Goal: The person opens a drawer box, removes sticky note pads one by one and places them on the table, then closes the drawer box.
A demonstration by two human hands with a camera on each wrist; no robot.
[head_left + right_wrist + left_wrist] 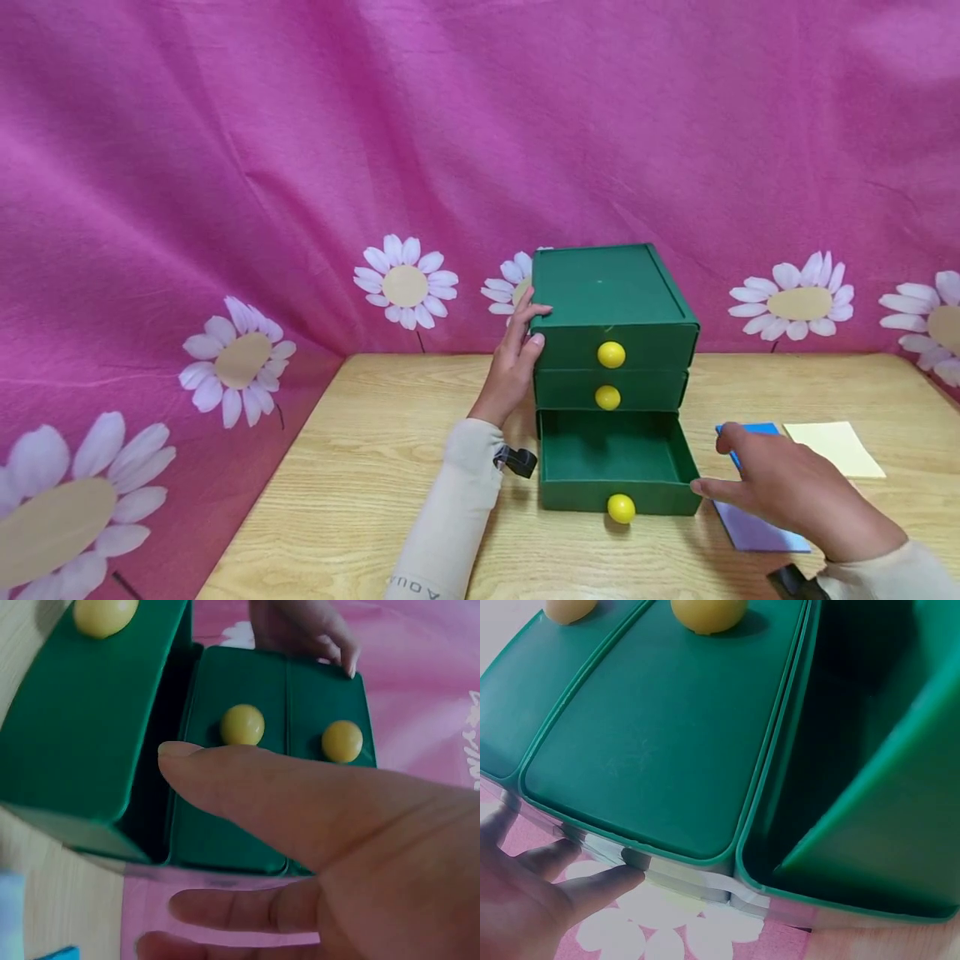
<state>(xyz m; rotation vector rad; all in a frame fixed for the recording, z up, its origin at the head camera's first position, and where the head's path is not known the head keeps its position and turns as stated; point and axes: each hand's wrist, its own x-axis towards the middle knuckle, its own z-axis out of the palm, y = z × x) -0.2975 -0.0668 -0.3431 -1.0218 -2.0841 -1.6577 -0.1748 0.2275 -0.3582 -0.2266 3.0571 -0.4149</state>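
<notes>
A green three-drawer box (603, 287) with round yellow knobs stands on the table, its bottom drawer (577, 497) pulled out and bare inside. My left hand (512, 367) rests against the upper left side of the box, fingertips at the top edge. In the left wrist view, its fingers (604, 891) extend along the box side. Beside the open drawer's right front corner is my right hand (798, 483), thumb tip at that corner, fingers extended and holding nothing. It partly covers a blue paper pad (761, 428) and a lilac one (765, 533) on the table.
A pale yellow paper pad (840, 450) lies right of the blue one. Behind the wooden table (360, 467) hangs a pink cloth (450, 150) with white flowers, which also runs along the left side.
</notes>
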